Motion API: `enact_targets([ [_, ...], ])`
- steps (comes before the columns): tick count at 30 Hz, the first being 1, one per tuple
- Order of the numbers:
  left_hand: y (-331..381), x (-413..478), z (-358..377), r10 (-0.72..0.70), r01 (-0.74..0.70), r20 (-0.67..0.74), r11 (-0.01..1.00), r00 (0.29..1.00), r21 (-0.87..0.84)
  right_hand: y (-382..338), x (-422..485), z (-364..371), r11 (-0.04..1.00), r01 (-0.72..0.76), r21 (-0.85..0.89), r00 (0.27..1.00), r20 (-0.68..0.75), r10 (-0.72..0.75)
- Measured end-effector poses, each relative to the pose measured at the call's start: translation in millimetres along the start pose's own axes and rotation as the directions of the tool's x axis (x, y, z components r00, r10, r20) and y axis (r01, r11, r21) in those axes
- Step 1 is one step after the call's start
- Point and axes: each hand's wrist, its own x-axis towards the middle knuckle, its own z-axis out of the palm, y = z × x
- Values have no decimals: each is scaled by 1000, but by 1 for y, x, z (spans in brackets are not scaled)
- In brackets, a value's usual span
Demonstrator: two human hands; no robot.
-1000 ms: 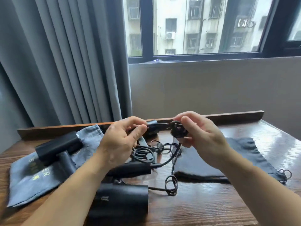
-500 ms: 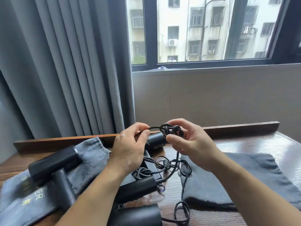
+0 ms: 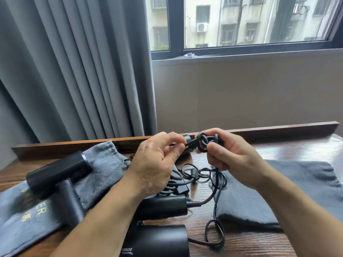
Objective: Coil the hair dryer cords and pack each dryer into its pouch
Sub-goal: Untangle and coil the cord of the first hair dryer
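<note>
Head view, early I'd say: left hand [image 3: 157,164] pinches the cord [image 3: 191,142], right hand [image 3: 232,160] fingers [image 3: 213,147] grip its small coil [image 3: 203,140], both dryers [image 3: 59,171] unpacked, pouches [image 3: 297,182] flat.

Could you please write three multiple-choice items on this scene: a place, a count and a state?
1. Where does the far-left hair dryer lie? A. on the light grey pouch B. in a drawer C. on a chair
2. How many pouches are on the table? A. one B. two C. four
3. What state is the knotted cord in? A. loose on the table B. packed away C. held by both hands
Answers: A, its barrel rests across that pouch; B, the light grey one plus a dark grey pouch at right; C, the left hand and right hand pinch it above the table.
</note>
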Motion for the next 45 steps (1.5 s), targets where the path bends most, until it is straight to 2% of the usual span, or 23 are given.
enact_targets([
  [3,0,-2,8,51,-55,87,998,995,41,-3,0,4,999,43,14,998,48,-44],
  [6,1,-3,6,47,-52,54,994,997,92,-7,0,8,996,83,-38,994,68,-80],
  [10,3,-2,-4,-8,6,75,1000,997,31,-5,-4,9,992,80,-103,995,-52,-85],
  [12,4,-3,-2,20,-24,77,998,997,56,-5,-6,9,994,42,-102,994,-93,-51],
  [14,4,-4,2,41,-43,20,995,999,85,-6,-6,9,999,-20,-37,994,-107,15],
  [17,5,-3,4,23,-21,-44,999,999,37,-5,-5,14,992,-107,64,985,-130,114],
  [22,9,-4,7,20,-16,57,998,998,-59,0,0,26,984,-175,5,972,-161,174],
  [27,9,-6,5,37,-39,85,999,996,31,-9,1,36,968,-251,-10,939,-246,241],
  [31,9,-8,4,54,-56,106,998,993,23,-11,3,40,938,-340,68,872,-351,341],
  [34,8,-9,4,70,-76,133,996,989,38,-10,3,39,903,-399,158,841,-330,429],
  [36,6,-10,4,69,-77,123,995,990,69,-9,1,35,900,-411,143,844,-312,436],
  [38,4,-9,3,63,-69,84,995,994,68,-7,-1,25,940,-341,-6,882,-348,317],
  [40,3,-8,0,59,-64,59,995,996,79,-8,-6,14,961,-155,-228,930,-362,64],
  [41,2,-7,0,56,-61,59,994,997,90,-11,-10,9,932,-34,-361,945,-316,-88],
  [42,2,-7,0,51,-58,65,993,997,102,-13,-12,6,852,80,-518,948,-223,-225],
  [43,3,-7,0,49,-57,70,992,996,115,-14,-14,5,725,176,-666,940,-104,-324],
  [45,2,-7,1,55,-64,76,991,996,117,-11,-13,8,464,265,-845,908,56,-416],
])
